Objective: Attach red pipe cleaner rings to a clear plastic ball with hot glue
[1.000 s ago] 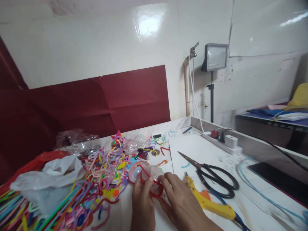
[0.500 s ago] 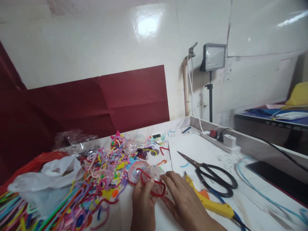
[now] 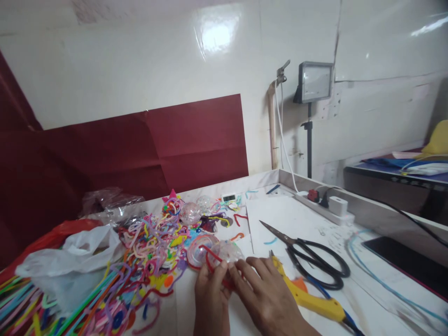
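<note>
A bent red pipe cleaner [image 3: 209,255] is pinched between my two hands low in the middle of the view. My left hand [image 3: 212,295] has its thumb and fingers closed on it. From the right, my right hand [image 3: 261,290] meets it, its fingers closed on the same pipe cleaner and covering most of the lower bend. Just behind the fingers sits a clear plastic ball [image 3: 231,252] with colourful bits showing in it. Beside that ball, to the left, lies a round clear ring-shaped piece [image 3: 200,251], partly crossed by the red strand.
Black-handled scissors [image 3: 308,256] and a yellow glue gun [image 3: 311,298] lie to the right, near a phone [image 3: 402,261] and a power strip [image 3: 325,207]. A heap of coloured pipe-cleaner pieces [image 3: 150,252] and a white plastic bag [image 3: 73,261] fill the left. Two clear balls [image 3: 191,213] stand farther back.
My right hand has moved left and closed in beside my left hand. The pipe cleaner's squared red loop, plain to see before, is now mostly hidden behind the fingers.
</note>
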The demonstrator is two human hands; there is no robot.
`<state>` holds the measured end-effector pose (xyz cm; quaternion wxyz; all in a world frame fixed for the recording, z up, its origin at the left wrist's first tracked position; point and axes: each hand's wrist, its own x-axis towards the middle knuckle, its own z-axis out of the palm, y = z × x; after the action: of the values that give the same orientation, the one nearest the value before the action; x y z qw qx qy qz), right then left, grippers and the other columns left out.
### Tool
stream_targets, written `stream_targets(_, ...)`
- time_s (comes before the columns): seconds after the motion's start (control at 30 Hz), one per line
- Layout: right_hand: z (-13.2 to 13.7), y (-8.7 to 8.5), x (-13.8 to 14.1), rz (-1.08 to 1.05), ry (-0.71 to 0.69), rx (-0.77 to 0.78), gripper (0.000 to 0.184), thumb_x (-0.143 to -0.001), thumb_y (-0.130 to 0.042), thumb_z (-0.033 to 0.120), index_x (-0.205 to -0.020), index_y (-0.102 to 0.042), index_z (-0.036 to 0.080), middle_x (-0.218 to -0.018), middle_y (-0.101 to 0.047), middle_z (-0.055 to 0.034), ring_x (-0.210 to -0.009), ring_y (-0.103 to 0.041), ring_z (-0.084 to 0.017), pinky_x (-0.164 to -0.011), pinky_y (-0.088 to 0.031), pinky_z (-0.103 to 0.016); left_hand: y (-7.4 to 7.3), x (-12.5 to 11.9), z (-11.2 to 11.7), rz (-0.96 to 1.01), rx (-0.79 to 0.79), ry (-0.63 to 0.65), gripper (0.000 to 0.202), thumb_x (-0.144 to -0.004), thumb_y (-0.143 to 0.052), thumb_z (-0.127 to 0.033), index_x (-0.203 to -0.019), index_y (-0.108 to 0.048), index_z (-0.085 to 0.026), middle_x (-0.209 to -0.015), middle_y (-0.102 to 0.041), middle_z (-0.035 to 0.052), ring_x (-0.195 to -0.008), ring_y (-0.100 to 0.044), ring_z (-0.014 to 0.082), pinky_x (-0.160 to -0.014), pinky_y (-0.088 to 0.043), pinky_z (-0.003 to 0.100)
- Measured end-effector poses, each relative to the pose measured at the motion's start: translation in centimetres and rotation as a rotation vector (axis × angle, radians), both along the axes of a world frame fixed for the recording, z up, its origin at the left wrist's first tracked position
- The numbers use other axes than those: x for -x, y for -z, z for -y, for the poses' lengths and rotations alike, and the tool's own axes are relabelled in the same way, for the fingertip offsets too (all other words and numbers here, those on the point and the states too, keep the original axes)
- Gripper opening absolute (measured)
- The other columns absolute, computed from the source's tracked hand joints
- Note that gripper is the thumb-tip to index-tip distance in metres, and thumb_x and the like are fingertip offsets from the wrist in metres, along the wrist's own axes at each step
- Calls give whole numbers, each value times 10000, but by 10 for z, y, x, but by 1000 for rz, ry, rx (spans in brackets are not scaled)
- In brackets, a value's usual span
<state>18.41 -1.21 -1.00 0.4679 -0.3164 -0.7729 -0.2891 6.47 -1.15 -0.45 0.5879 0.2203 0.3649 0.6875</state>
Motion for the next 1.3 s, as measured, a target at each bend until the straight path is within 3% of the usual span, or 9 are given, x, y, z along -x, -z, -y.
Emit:
stream_targets(0.23, -3, 2, -4, 53, 8, -48, 429, -1013, -239, 116, -1026, -667, 103, -914, -698, -71, -814, -558, -235, -748, -350, -403, -3, -2, 2, 40, 54, -24, 348, -560, -816, -200, -822, -586, -203, -698, -739, 16, -634, -717, 187, -512, -541, 227)
stream_targets(0.47, -2, 5, -7, 107, 7, -62, 442, -1002, -227, 98, -1022, -668, 89, -930, -681, -90, -825, -558, -245, -772, -344, -420, 12, 1, -7, 2, 45, -61, 329, -624, -809, -260, -838, -569, -190, -576, -680, -23, -515, -656, 117, -479, -503, 171)
stream_targets(0.6, -2, 3, -10, 123, -18, -47, 423, -999, -235, 92, -1029, -657, 78, -938, -674, -102, -814, -556, -234, -755, -361, -404, 14, 1, -8, -33, 59, -84, 301, -656, -791, -281, -843, -579, -178, -537, -659, -27, -465, -622, 99, -432, -460, 147)
stream_targets(0.73, 0, 0, -12, 131, -45, -34, 442, -1006, -215, 99, -1018, -657, 75, -960, -670, -112, -841, -559, -230, -757, -386, -384, 11, 1, -6, -36, 66, -65, 344, -670, -789, -253, -923, -561, -201, -551, -669, -26, -516, -663, 130, -464, -488, 167)
stream_targets(0.97, -2, 7, -2, 103, -29, -28, 450, -999, -199, 97, -1103, -635, 53, -971, -672, -125, -838, -543, -245, -694, -423, -390, 9, 5, -1, -24, 34, 3, 318, -706, -775, -243, -942, -565, -206, -763, -732, 34, -685, -721, 199, -562, -547, 251)
stream_targets(1.13, -7, 18, 3, 79, -18, -22, 456, -990, -187, 92, -1102, -626, 47, -971, -658, -133, -838, -541, -266, -704, -398, -408, 8, 4, 0, -2, 33, 25, 350, -709, -768, -240, -975, -543, -213, -748, -738, 30, -706, -733, 221, -602, -560, 281)
stream_targets(1.3, -9, 27, -1, 90, -10, -41, 449, -985, -186, 93, -1142, -604, 50, -979, -657, -143, -857, -562, -268, -744, -401, -413, 3, -3, -1, 4, 97, -30, 408, -708, -744, -230, -1044, -513, -203, -649, -722, 12, -615, -721, 215, -560, -554, 281)
